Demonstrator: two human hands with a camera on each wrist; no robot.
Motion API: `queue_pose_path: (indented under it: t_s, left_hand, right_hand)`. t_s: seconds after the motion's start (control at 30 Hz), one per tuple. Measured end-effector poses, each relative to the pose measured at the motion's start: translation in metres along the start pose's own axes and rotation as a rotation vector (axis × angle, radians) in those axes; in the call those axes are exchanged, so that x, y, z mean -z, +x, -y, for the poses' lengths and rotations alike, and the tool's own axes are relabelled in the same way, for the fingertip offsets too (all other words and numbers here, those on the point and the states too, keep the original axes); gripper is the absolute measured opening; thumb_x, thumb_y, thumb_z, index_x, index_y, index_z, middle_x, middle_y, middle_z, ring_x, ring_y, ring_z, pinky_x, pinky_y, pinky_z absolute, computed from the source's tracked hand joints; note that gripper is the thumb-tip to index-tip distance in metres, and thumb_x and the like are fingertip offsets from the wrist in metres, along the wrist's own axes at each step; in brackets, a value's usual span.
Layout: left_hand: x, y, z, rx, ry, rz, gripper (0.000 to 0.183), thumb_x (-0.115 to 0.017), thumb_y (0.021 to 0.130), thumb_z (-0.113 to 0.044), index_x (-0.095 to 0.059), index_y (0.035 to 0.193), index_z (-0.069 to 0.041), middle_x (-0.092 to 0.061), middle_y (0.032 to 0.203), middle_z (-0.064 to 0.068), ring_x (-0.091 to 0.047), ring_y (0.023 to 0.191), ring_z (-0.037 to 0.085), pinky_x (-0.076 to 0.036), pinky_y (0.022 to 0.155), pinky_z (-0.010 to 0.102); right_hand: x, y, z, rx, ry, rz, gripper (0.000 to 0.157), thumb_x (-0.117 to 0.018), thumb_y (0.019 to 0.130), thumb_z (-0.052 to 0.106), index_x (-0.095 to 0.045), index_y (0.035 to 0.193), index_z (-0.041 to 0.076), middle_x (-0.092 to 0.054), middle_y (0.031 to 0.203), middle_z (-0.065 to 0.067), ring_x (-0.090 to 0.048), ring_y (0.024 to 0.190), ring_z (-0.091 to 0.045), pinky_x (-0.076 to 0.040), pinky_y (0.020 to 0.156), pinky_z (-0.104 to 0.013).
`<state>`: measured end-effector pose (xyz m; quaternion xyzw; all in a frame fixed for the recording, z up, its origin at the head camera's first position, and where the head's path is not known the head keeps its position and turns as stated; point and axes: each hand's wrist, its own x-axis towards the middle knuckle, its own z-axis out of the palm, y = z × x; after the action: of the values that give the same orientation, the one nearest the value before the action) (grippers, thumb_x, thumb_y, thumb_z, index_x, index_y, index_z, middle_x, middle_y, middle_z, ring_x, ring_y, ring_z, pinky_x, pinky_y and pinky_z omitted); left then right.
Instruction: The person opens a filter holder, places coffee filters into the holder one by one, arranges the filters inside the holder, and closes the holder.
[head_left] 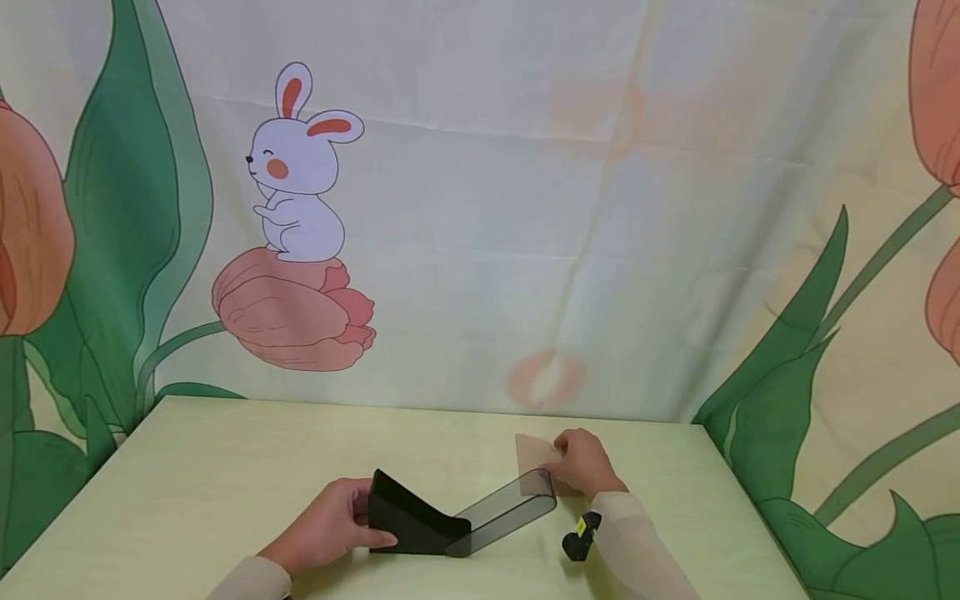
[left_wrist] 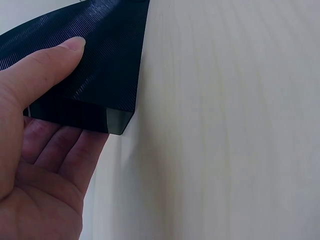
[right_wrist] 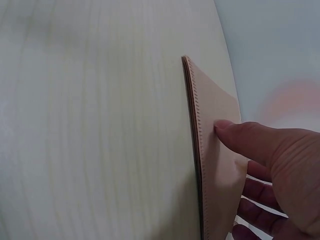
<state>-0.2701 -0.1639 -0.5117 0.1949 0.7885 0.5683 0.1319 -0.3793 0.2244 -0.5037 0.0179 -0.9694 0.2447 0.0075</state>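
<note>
Currently holding | left grip (head_left: 333,523): black stand (head_left: 408,522) | right grip (head_left: 588,463): napkins (right_wrist: 215,97) | yellow label (head_left: 581,527) unreadable

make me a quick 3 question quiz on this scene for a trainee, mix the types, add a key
1. Which hand holds the slant-topped black box?
2. True or false: the tinted see-through lid stands open.
3. What does the right hand pinch?
a) the tinted see-through lid
b) the stack of crimp-edged brown paper
c) the slant-topped black box

Key:
1. The left hand.
2. True.
3. b
</note>
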Motion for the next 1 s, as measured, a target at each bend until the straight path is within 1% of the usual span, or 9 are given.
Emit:
queue_pose_path:
  t_s: [0.2,0.33,0.43,0.57,0.6,0.67,0.83,0.9,1.0]
  left_hand:
    - [0.000,-0.001,0.002,0.001,0.001,-0.006,0.042,-0.090,0.078,-0.016,-0.072,0.115,-0.008,-0.079,0.107,0.007,-0.075,0.095,0.020,-0.055,0.080,0.022]
    - [0.000,-0.001,0.002,0.003,0.006,-0.008,0.042,-0.090,0.078,-0.015,-0.071,0.115,-0.008,-0.079,0.108,0.006,-0.074,0.095,0.019,-0.055,0.080,0.023]
    - [0.000,-0.001,0.002,0.004,0.007,-0.007,0.043,-0.090,0.078,-0.015,-0.071,0.115,-0.008,-0.079,0.108,0.006,-0.074,0.095,0.019,-0.055,0.080,0.023]
    - [0.000,-0.001,0.002,-0.001,0.006,-0.003,0.042,-0.090,0.078,-0.015,-0.071,0.115,-0.008,-0.079,0.107,0.007,-0.075,0.095,0.020,-0.055,0.080,0.023]
    - [0.000,-0.001,0.001,-0.003,0.007,-0.002,0.042,-0.090,0.078,-0.015,-0.071,0.115,-0.008,-0.079,0.107,0.007,-0.075,0.095,0.020,-0.055,0.080,0.022]
    - [0.000,0.000,0.001,-0.006,0.011,-0.001,0.041,-0.090,0.078,-0.014,-0.071,0.114,-0.008,-0.079,0.106,0.007,-0.075,0.095,0.020,-0.055,0.080,0.022]
    - [0.000,0.000,0.000,-0.008,0.016,-0.003,0.042,-0.090,0.078,-0.015,-0.072,0.114,-0.008,-0.079,0.106,0.006,-0.075,0.095,0.020,-0.055,0.081,0.022]
    - [0.000,-0.001,0.000,-0.008,0.015,-0.002,0.042,-0.090,0.078,-0.015,-0.072,0.114,-0.008,-0.079,0.106,0.007,-0.075,0.094,0.020,-0.055,0.081,0.022]
    - [0.001,-0.001,0.000,-0.010,0.010,0.004,0.041,-0.090,0.078,-0.016,-0.072,0.114,-0.008,-0.079,0.105,0.007,-0.075,0.094,0.020,-0.055,0.081,0.022]
  right_hand:
    - [-0.001,0.000,0.003,0.002,0.012,-0.015,0.036,-0.087,0.081,0.021,-0.067,0.106,0.004,-0.068,0.101,-0.008,-0.061,0.094,-0.024,-0.053,0.092,-0.045]
    - [-0.002,0.000,0.004,-0.011,0.021,-0.026,0.038,-0.089,0.080,0.019,-0.063,0.105,0.006,-0.067,0.100,-0.007,-0.060,0.092,-0.023,-0.054,0.090,-0.044]
    - [-0.003,0.000,0.004,-0.015,0.036,-0.030,0.045,-0.090,0.079,0.017,-0.060,0.110,0.008,-0.067,0.104,-0.009,-0.061,0.095,-0.024,-0.054,0.091,-0.045]
    - [-0.003,0.001,0.004,-0.020,0.084,-0.024,0.059,-0.090,0.078,0.014,-0.053,0.124,0.010,-0.066,0.109,-0.012,-0.062,0.096,-0.026,-0.055,0.090,-0.046]
    - [-0.003,0.001,0.004,-0.017,0.095,-0.023,0.059,-0.090,0.078,0.013,-0.053,0.124,0.010,-0.066,0.107,-0.013,-0.062,0.094,-0.026,-0.055,0.089,-0.046]
    - [-0.003,0.002,0.002,-0.012,0.104,-0.021,0.053,-0.090,0.078,0.013,-0.057,0.120,0.010,-0.066,0.104,-0.011,-0.061,0.092,-0.024,-0.055,0.086,-0.044]
    - [-0.004,0.006,-0.006,0.032,0.103,-0.018,0.025,-0.090,0.078,0.015,-0.068,0.090,0.011,-0.066,0.087,-0.001,-0.057,0.083,-0.019,-0.051,0.077,-0.037]
    - [-0.003,0.008,-0.010,0.026,0.127,0.001,0.021,-0.089,0.078,0.016,-0.070,0.084,0.014,-0.066,0.084,0.001,-0.056,0.083,-0.019,-0.049,0.076,-0.036]
    - [0.001,0.010,-0.013,-0.015,0.179,0.044,0.015,-0.087,0.080,0.020,-0.072,0.082,0.017,-0.068,0.085,0.002,-0.057,0.087,-0.019,-0.048,0.077,-0.035]
